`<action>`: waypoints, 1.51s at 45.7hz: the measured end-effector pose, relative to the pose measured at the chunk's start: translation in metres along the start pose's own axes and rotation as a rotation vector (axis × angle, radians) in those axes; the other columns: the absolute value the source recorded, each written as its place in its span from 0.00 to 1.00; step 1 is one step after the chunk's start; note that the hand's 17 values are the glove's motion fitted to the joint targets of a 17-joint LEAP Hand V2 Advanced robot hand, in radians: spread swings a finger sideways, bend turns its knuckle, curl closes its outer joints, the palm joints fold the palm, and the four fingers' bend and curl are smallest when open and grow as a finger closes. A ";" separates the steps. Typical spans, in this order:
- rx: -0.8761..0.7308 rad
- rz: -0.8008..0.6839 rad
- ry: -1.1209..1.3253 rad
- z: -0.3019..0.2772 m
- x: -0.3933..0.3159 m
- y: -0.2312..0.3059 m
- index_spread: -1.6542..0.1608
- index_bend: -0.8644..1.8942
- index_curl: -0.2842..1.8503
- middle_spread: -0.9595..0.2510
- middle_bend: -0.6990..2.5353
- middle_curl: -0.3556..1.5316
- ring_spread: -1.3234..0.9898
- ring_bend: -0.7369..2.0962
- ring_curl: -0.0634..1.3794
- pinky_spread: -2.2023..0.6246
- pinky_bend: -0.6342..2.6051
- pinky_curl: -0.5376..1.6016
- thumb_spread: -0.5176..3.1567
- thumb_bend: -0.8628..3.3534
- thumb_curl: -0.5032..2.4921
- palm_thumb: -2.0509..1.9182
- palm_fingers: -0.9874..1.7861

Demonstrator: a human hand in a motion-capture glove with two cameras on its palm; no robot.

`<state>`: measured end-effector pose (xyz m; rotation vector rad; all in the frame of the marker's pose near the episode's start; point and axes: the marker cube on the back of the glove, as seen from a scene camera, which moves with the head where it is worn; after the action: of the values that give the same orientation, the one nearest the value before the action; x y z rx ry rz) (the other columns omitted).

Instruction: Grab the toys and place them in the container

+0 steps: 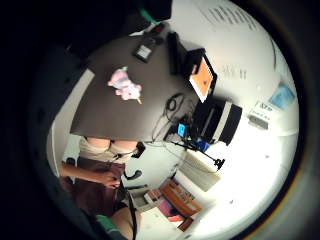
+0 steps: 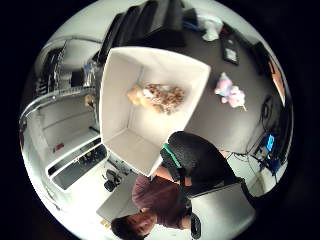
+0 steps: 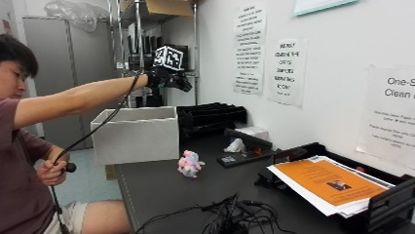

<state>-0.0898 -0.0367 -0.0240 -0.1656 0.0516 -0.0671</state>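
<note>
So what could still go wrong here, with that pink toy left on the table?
The gloved hand is raised high above the white container, away from the pink toy, so reaching back down could clip the container's rim. The cables near the table's edge might snag a sleeve. The brown toy already inside looks safe.

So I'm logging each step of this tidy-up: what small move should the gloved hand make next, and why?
Probably lower toward the pink plush toy on the dark table. The gloved right hand hangs high above the white container and seems to hold nothing, a tan plush toy already lies inside, and the pink one is the only toy seen outside.
</note>
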 end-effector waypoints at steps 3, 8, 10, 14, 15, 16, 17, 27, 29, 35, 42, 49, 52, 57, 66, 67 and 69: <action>0.013 0.047 -0.016 0.002 0.029 0.006 0.82 0.31 0.20 0.81 0.24 0.39 0.58 0.39 0.34 0.80 0.50 0.43 0.47 0.20 0.33 0.53 0.21; 0.036 0.075 -0.035 0.010 0.065 0.009 0.82 0.31 0.19 0.81 0.25 0.37 0.58 0.38 0.33 0.80 0.50 0.42 0.47 0.20 0.32 0.53 0.22; 0.040 0.091 -0.033 0.014 0.072 0.007 0.82 0.31 0.19 0.81 0.25 0.37 0.58 0.38 0.33 0.80 0.50 0.42 0.47 0.20 0.32 0.53 0.22; 0.050 0.093 -0.035 0.029 0.088 0.003 0.82 0.32 0.18 0.81 0.24 0.36 0.59 0.36 0.32 0.80 0.50 0.42 0.47 0.20 0.31 0.53 0.20; 0.051 0.093 -0.035 0.034 0.091 0.002 0.82 0.32 0.18 0.82 0.24 0.35 0.59 0.35 0.32 0.80 0.50 0.42 0.47 0.20 0.31 0.53 0.20; 0.050 0.095 -0.034 0.038 0.094 0.000 0.82 0.32 0.18 0.82 0.24 0.35 0.59 0.35 0.32 0.80 0.50 0.42 0.47 0.20 0.31 0.53 0.19; 0.047 0.097 -0.033 0.042 0.095 -0.003 0.82 0.32 0.18 0.82 0.24 0.34 0.59 0.35 0.32 0.80 0.50 0.42 0.47 0.20 0.31 0.53 0.19; -0.013 0.073 -0.046 0.109 0.101 -0.041 0.82 0.31 0.17 0.83 0.24 0.31 0.60 0.33 0.31 0.80 0.49 0.42 0.47 0.20 0.30 0.53 0.19; -0.018 0.068 -0.054 0.124 0.103 -0.049 0.82 0.31 0.17 0.83 0.24 0.31 0.60 0.32 0.30 0.80 0.49 0.42 0.47 0.20 0.30 0.53 0.19; -0.037 0.060 -0.094 0.167 0.104 -0.070 0.82 0.31 0.17 0.83 0.24 0.30 0.60 0.32 0.30 0.80 0.49 0.42 0.44 0.18 0.28 0.49 0.18; -0.082 0.047 -0.112 0.217 0.103 -0.091 0.82 0.31 0.16 0.83 0.24 0.29 0.60 0.32 0.29 0.81 0.48 0.42 0.42 0.18 0.27 0.48 0.18; -0.104 0.015 -0.129 0.257 0.099 -0.104 0.82 0.31 0.16 0.83 0.24 0.29 0.60 0.32 0.28 0.81 0.48 0.41 0.41 0.18 0.26 0.48 0.18; -0.099 -0.003 -0.146 0.271 0.097 -0.108 0.82 0.31 0.16 0.83 0.24 0.28 0.60 0.32 0.28 0.81 0.49 0.42 0.41 0.18 0.26 0.49 0.19; -0.086 -0.010 -0.167 0.294 0.095 -0.116 0.83 0.31 0.15 0.84 0.25 0.28 0.60 0.34 0.29 0.81 0.50 0.42 0.41 0.19 0.25 0.50 0.23; 0.120 0.002 -0.132 0.306 0.095 -0.126 0.84 0.32 0.15 0.76 0.32 0.32 0.56 0.46 0.35 0.79 0.50 0.42 0.44 0.21 0.26 0.54 0.43; 0.133 0.001 -0.137 0.305 0.095 -0.127 0.84 0.32 0.14 0.74 0.34 0.33 0.54 0.48 0.35 0.78 0.50 0.41 0.44 0.21 0.26 0.54 0.45; 0.133 -0.001 -0.155 0.304 0.096 -0.129 0.83 0.34 0.14 0.70 0.39 0.35 0.51 0.54 0.36 0.74 0.48 0.39 0.46 0.22 0.27 0.56 0.58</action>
<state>0.0151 -0.1210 0.2926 -0.0375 -0.1077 -0.0579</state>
